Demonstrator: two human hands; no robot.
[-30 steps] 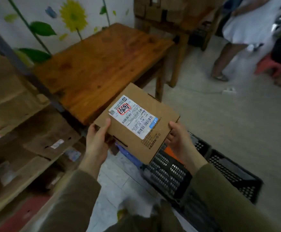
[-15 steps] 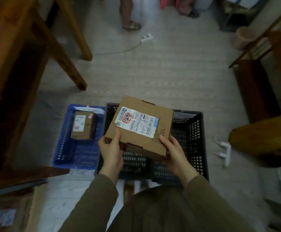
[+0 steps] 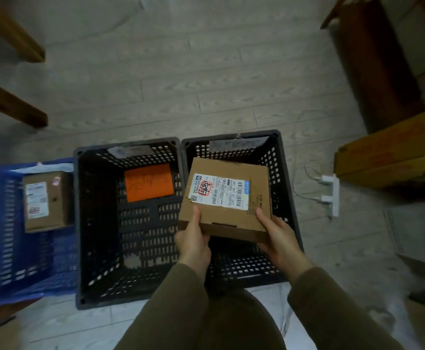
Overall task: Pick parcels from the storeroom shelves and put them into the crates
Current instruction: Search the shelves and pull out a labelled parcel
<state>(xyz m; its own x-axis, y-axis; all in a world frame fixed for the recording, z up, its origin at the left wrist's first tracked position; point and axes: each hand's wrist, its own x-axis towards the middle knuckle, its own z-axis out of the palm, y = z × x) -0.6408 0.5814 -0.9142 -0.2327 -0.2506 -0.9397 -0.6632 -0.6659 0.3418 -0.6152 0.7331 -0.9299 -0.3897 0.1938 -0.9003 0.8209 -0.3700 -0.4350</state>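
Note:
A flat brown cardboard parcel with a white shipping label hangs over the right black crate. My left hand grips its near left corner and my right hand grips its near right corner. The middle black crate holds an orange packet at its bottom. Furthest left, the blue crate contains a small brown box with a label. All three crates stand side by side on the floor.
Wooden table legs stand at the far left. A dark wooden shelf unit and a long cardboard box are at the right. A white power strip with cables lies on the floor right of the crates.
My view has swung from the shelves and table down to the crates. Both hands have carried the parcel to the right, from over the middle crate to over the right one.

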